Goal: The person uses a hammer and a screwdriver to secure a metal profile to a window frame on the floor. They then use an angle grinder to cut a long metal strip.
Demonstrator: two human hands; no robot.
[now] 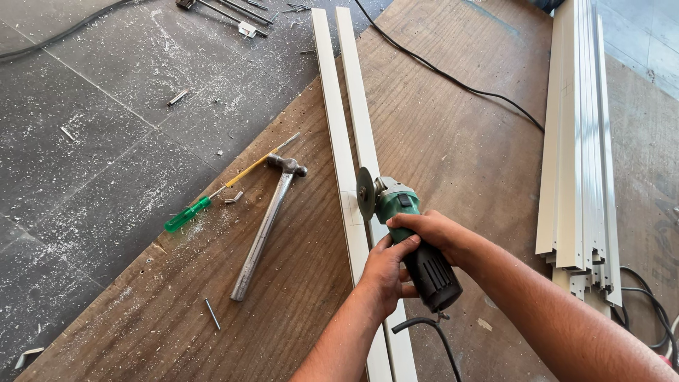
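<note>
Left hand: the left hand (385, 272) is closed around the middle of the angle grinder (410, 240), fingers wrapped over the body just behind the green head.
Right hand: the right hand (428, 230) is closed on the same tool from the other side, gripping where the green housing meets the black rear handle.
Grinder: green at the front, black at the back, with its cutting disc (366, 192) standing on edge and touching or just above the white profile (346, 163); whether the disc spins cannot be told. A black cord (424, 325) leaves the rear of the tool.
Profile: two long white strips lie side by side along the wooden board (453, 141), running from the far end to under the wrists. A faint pencil line crosses the left strip right beside the disc.
Progress: the strip looks whole at the marked line, with no kerf visible, so the cut seems at most just begun; the disc hides the exact contact spot.
Nearby tools: a steel hammer (265, 230) and a green-handled screwdriver (212, 198) lie on the board to the left, apart from the hands.
Stock: a stack of white profiles (576, 141) rests at the right of the board.
Floor: dark tiles (92, 141) strewn with metal dust and offcuts.
</note>
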